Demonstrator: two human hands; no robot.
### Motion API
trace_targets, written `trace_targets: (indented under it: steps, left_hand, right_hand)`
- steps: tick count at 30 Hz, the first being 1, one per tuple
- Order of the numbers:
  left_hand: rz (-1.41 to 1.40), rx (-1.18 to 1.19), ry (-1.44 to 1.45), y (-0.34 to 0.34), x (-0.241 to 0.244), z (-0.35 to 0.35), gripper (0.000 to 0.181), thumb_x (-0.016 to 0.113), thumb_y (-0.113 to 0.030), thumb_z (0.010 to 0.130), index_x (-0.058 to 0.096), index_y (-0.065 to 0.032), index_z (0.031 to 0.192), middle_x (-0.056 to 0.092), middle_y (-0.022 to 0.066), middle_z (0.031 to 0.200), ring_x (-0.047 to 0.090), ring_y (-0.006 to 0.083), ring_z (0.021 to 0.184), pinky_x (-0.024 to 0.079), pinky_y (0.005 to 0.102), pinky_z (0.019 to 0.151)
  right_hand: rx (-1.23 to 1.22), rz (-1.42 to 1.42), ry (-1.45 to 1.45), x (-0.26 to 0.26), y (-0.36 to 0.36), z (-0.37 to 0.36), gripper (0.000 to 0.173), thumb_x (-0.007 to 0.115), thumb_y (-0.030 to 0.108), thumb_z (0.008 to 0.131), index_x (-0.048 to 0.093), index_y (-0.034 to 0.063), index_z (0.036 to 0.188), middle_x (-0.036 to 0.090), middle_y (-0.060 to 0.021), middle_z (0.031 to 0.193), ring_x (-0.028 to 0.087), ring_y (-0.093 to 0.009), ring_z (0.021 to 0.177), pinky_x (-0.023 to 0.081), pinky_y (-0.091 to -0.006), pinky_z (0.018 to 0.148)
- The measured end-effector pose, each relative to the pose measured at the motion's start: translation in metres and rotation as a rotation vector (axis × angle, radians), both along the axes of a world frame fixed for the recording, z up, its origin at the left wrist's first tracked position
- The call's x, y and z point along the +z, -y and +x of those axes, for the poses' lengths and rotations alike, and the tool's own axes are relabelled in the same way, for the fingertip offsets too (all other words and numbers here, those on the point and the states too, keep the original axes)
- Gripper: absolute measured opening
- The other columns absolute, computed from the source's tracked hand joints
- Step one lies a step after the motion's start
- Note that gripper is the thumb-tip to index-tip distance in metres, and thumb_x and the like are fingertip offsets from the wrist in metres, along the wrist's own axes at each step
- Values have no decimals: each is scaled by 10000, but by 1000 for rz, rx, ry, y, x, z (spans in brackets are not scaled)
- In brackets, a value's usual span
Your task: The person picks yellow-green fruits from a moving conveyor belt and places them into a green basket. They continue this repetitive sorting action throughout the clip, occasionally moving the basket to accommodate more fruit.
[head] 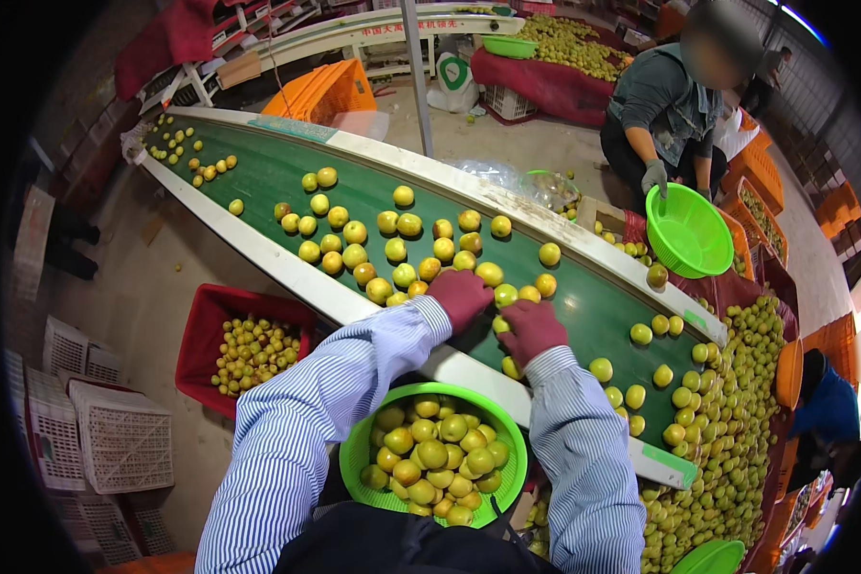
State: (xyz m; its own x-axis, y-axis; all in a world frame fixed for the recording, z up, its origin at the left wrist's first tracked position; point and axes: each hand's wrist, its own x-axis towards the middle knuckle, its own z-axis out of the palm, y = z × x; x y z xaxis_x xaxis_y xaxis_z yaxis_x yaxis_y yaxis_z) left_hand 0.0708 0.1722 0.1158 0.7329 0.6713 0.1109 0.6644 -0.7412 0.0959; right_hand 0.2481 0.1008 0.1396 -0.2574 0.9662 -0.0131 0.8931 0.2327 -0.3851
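Both my hands wear dark red gloves and are over a green conveyor belt (588,308) strewn with round yellow-green fruits, some blushed brown. My left hand (461,298) is low among them, its fingertips beside a green fruit (505,295). Just to the right, my right hand (534,332) has its fingers curled against another fruit (501,324), which they partly cover. Whether either hand grips a fruit is hidden by the gloves. Below my forearms, a bright green plastic basket (520,459) holds many similar fruits (430,453), close to my body.
A red bin (201,344) of fruit stands on the floor left of the belt's white side rail (258,237). At the belt's right end lies a large fruit heap (725,416). Across the belt, a co-worker (664,107) holds a green basket (689,229). White crates (118,438) are stacked at left.
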Motion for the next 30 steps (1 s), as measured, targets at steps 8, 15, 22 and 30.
trace_targets:
  steps: [8,15,22,30]
  left_hand:
    - [39,254,687,-53,27,-37,269,594,-58,719,572,-114,982,565,136,930,576,340,881,482,396,789]
    - [-314,419,746,-21,59,-102,114,695,-105,742,624,-46,809,641,89,832,628,259,777,494,334,702]
    - [-356,156,328,24,29,-74,371,682,-146,753,602,-128,1114,573,118,1101,558,315,1000,468,394,852]
    - [-83,397,-107,-16,20,-73,307,626,-100,719,653,-194,1010,597,52,944,588,268,898,510,385,745]
  right_hand:
    - [-146,71,-101,9,-75,49,521,639,49,724,543,199,1213,465,-123,1288,473,-318,1165,435,-401,963]
    - [-481,-38,155,-9,-149,53,545,617,19,702,522,172,1217,453,-145,1262,498,-381,1079,459,-446,905]
    - [-247,177,35,-66,-103,69,282,592,17,735,629,125,994,517,-143,1123,531,-358,1006,474,-431,836]
    - [-66,105,-348,-4,-6,29,252,706,182,723,658,95,955,538,-149,1101,558,-336,996,493,-409,829]
